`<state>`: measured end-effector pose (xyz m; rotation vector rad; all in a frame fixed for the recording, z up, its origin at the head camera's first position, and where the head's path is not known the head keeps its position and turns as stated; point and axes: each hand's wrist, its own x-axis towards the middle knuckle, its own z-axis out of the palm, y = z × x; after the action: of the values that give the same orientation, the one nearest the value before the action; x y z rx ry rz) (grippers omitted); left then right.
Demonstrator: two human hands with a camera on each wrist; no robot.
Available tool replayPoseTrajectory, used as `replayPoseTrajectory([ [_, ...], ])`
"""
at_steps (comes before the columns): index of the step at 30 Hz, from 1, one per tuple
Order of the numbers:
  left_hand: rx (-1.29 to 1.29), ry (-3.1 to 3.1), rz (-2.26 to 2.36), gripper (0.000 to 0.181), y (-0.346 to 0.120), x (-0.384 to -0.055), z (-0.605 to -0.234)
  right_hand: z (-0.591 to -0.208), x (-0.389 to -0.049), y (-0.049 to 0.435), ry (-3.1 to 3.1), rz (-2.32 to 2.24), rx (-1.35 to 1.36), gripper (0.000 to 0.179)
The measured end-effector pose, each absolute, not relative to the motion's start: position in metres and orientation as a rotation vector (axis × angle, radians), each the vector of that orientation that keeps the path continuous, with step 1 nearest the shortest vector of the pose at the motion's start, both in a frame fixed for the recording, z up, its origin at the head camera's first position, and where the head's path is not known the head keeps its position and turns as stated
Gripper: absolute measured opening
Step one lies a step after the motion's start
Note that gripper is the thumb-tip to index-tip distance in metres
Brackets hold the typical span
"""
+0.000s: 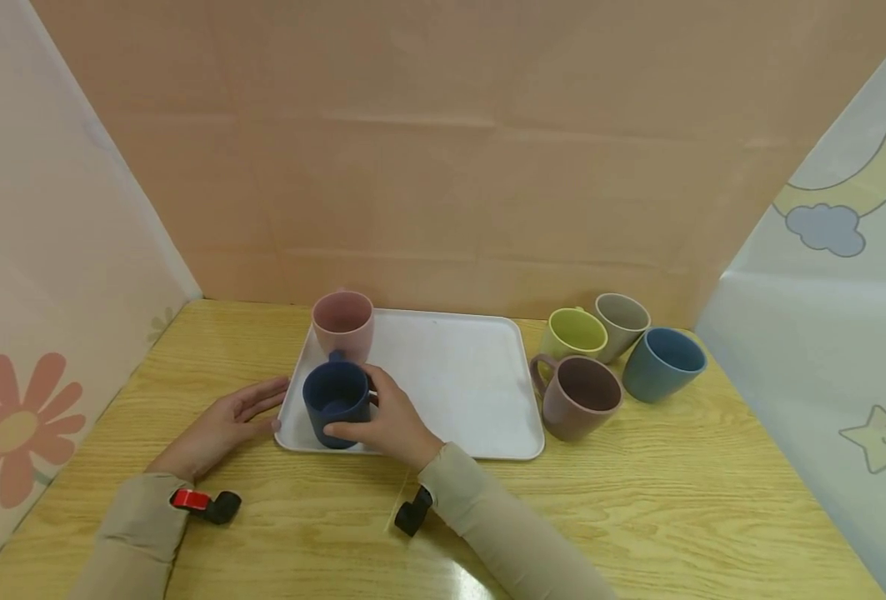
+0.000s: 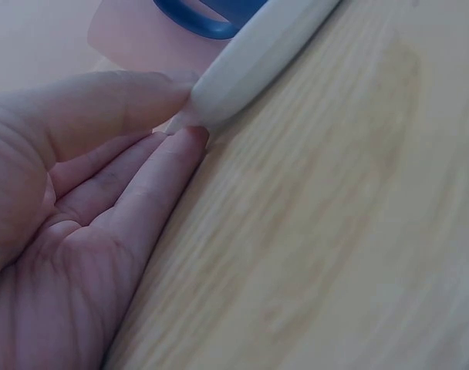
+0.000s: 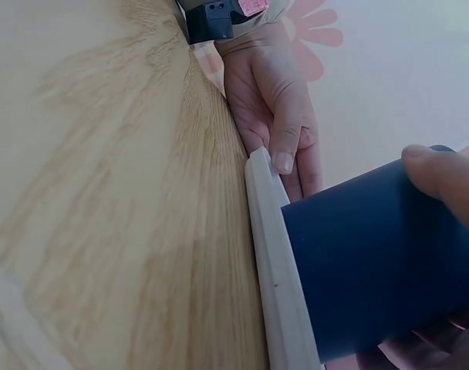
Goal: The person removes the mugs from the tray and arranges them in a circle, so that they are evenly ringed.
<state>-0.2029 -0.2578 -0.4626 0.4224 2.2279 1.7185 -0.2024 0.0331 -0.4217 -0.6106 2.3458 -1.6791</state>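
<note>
My right hand (image 1: 397, 421) grips a navy blue mug (image 1: 321, 423) by its side, thumb at the front and fingers round the back. The mug is upright over the near-left part of a white tray (image 1: 450, 383); in the right wrist view its base is right at the tray's surface. A pink mug (image 1: 343, 337) stands just behind it, in the tray's far-left corner. Against the tray's left edge, my left hand (image 1: 225, 425) rests on the table with extended fingers. In the left wrist view, its thumb and fingertips touch the tray's rim (image 2: 254, 65).
To the tray's right are a yellow-green mug (image 1: 570, 337), a beige mug (image 1: 623, 329), a brownish-mauve mug (image 1: 573, 408) and a blue mug (image 1: 656, 371), close together. The wooden table (image 1: 675, 500) meets an orange-tan backdrop (image 1: 450, 192) behind and patterned panels on both sides.
</note>
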Motion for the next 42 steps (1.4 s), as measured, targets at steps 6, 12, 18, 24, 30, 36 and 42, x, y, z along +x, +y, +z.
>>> replayPoseTrajectory([
  [6, 0.420, 2.213, 1.728, 0.069, -0.258, -0.203, -0.462, -0.421, -0.203, 0.034, 2.361, -1.649, -0.612, 0.079],
  [12, 0.422, 2.208, 1.721, 0.069, -0.258, -0.203, -0.463, -0.418, -0.203, 0.036, 2.377, -1.659, -0.588, 0.079],
  [18, 0.420, 2.209, 1.721, 0.069, -0.258, -0.204, -0.463, -0.421, -0.202, 0.040, 2.405, -1.719, -0.535, 0.078],
  [24, 0.411, 2.209, 1.712, 0.069, -0.258, -0.203, -0.462, -0.423, -0.201, 0.045, 2.405, -1.761, -0.505, 0.077],
  [30, 0.401, 2.214, 1.703, 0.070, -0.258, -0.203, -0.462, -0.423, -0.202, 0.058, 2.384, -1.790, -0.470, 0.075],
  [36, 0.422, 2.196, 1.726, 0.068, -0.258, -0.204, -0.463, -0.418, -0.200, 0.075, 2.395, -1.819, -0.460, 0.074],
  [42, 0.424, 2.196, 1.731, 0.069, -0.258, -0.204, -0.464, -0.410, -0.196, 0.093, 2.454, -1.827, -0.471, 0.073],
])
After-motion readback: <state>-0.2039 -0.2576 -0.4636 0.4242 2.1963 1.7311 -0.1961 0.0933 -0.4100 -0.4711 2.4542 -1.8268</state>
